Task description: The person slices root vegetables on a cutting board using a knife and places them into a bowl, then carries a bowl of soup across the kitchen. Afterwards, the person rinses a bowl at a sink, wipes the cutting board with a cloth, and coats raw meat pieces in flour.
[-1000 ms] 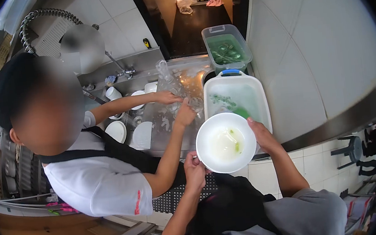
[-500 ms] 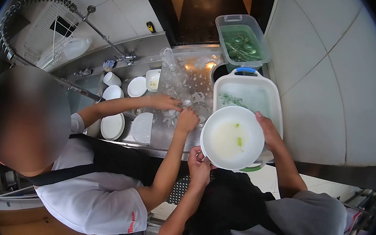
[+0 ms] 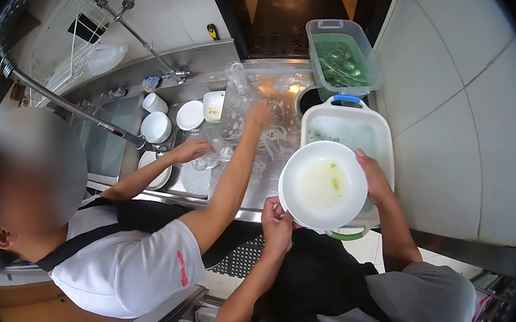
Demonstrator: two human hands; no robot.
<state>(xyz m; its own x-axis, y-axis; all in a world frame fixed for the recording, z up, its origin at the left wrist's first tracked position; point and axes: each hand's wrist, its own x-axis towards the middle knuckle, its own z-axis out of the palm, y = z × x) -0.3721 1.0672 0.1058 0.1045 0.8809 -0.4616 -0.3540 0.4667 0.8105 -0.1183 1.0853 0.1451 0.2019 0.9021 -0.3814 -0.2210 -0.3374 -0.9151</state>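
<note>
Bowl (image 3: pixel 323 185), with cloudy liquid and 2 green pieces inside, is held over the near end of a soapy tub (image 3: pixel 385 147). The left hand (image 3: pixel 276 225) and right hand (image 3: pixel 373 177) are apart, clamped on opposite sides of its rim. To the left, a co-worker (image 3: pixel 136 262) reaches over the counter (image 3: pixel 239 194); the red sleeve lettering is too blurred to read. Farther off are plates (image 3: pixel 190 115) in the sink (image 3: pixel 174 100) and, past the tub, a clear bin (image 3: pixel 368 64) of green liquid and utensils.

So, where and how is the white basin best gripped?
Probably two-handed and from above, by the blue handle and green handle: both loops jut past opposite ends of the white basin, and the liquid inside calls for keeping it level.
</note>
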